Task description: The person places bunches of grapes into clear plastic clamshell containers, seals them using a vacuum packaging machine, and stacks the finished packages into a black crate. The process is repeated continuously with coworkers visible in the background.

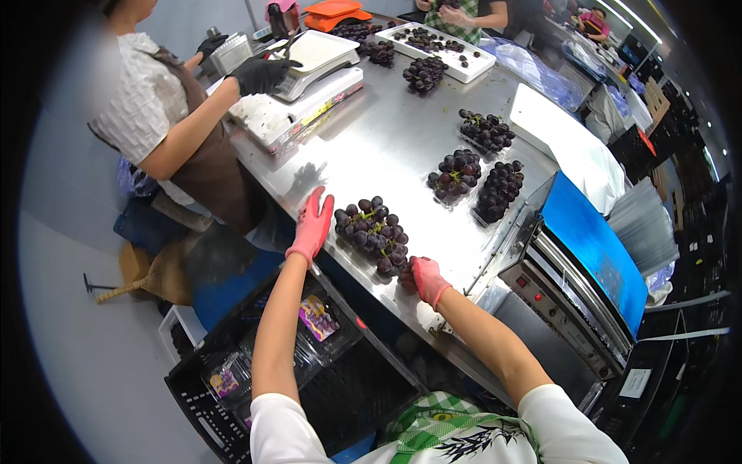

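In front of me a bunch of dark purple grapes (374, 235) with green stems lies in a clear plastic tray on the steel table (394, 133). My left hand (313, 226), in a pink glove, is at the table's edge just left of the bunch, fingers apart and holding nothing. At the bunch's near right end is my right hand (428, 280), gloved in pink too, with curled fingers; whether they pinch the tray's edge is hidden. Farther right sit three more trays of grapes: a far one (487, 130), a middle one (455, 176) and a near one (499, 190).
A wrapping machine (562, 307) with a blue top (597, 243) stands right. Below the table edge, a black crate (348, 400) holds packed trays. A co-worker's black-gloved hand (264, 72) is at a scale (316, 58). Another person stands behind a white tray (481, 68) of loose grapes.
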A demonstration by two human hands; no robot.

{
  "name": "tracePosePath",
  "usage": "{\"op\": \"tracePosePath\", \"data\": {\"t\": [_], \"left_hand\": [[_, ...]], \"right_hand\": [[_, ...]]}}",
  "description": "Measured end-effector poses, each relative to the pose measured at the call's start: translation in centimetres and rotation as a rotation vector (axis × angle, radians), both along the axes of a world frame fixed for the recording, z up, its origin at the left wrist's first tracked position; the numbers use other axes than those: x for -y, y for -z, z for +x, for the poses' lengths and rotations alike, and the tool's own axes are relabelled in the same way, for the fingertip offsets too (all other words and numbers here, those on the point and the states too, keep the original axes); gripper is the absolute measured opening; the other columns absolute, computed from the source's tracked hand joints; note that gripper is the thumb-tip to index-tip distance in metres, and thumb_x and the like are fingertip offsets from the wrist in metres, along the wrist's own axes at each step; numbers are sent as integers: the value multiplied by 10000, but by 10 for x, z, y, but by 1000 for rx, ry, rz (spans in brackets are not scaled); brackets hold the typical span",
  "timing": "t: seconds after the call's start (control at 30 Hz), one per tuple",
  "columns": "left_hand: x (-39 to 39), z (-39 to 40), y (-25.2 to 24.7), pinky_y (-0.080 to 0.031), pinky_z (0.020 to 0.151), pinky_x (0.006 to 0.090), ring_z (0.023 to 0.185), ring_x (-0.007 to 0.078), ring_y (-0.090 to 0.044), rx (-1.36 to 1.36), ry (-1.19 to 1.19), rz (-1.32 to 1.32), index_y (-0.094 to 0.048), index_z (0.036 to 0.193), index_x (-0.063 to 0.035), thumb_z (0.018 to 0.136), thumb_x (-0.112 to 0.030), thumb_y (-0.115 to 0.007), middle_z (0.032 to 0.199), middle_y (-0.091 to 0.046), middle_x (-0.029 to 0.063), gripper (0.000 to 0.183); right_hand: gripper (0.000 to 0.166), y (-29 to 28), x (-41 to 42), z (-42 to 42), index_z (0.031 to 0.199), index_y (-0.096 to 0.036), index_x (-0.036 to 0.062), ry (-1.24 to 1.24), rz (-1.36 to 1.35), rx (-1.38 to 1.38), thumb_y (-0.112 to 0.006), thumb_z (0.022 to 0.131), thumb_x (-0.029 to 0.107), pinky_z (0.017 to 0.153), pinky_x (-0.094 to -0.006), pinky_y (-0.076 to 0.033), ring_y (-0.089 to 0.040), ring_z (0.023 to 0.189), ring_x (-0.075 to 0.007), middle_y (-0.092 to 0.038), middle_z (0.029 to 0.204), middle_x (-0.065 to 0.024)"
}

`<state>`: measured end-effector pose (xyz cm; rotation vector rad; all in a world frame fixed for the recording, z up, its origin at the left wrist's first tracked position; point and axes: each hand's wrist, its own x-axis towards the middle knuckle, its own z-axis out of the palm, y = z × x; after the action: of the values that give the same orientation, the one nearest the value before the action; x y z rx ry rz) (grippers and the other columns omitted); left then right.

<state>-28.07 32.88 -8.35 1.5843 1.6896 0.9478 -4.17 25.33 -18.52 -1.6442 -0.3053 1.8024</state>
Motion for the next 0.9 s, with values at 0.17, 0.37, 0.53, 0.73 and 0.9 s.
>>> {"op": "tracePosePath", "data": {"t": [0.17,0.37,0.53,0.73,0.9], "left_hand": [[-41,14,35,-329,980,345,1176,247,-445,72,234,-503,-376,1323,-46,848,-572,-431,1317,-428,160,710],[-42,29,10,-394,894,378,1102,248,-472,-2,404,-844,-393,1291,-56,811,-564,-503,1234,-478,144,707],[-33,38,6,-377,878,307,1032,198,-479,13,435,-730,-439,1222,-45,763,-439,-646,1123,-525,123,640],[-12,41,-10,-358,895,278,1034,173,-469,124,333,-641,-449,1164,3,775,-390,-636,1070,-524,102,584],[15,48,-59,-426,844,306,1000,179,-533,312,451,-563,-457,1195,-2,867,-427,-493,1118,-533,111,538]], "right_hand": [[237,-3,-20,45,778,-585,-7,41,111,419,-466,804,196,564,-345,-454,-543,567,-241,-590,674,-120],[615,-62,-30,41,981,-525,-85,-162,173,331,-414,823,499,707,-356,-453,-546,843,-275,-558,968,-181],[722,-73,-31,38,1139,-431,-103,-66,98,211,-567,726,474,829,-323,-417,-530,941,-239,-554,1029,-180],[746,-99,-17,41,1151,-418,-75,-66,114,297,-595,712,502,797,-321,-419,-506,887,-202,-534,1014,-153],[782,-170,20,76,1200,-381,-80,-161,298,278,-598,754,524,811,-307,-413,-506,904,-189,-544,1003,-137]]}}
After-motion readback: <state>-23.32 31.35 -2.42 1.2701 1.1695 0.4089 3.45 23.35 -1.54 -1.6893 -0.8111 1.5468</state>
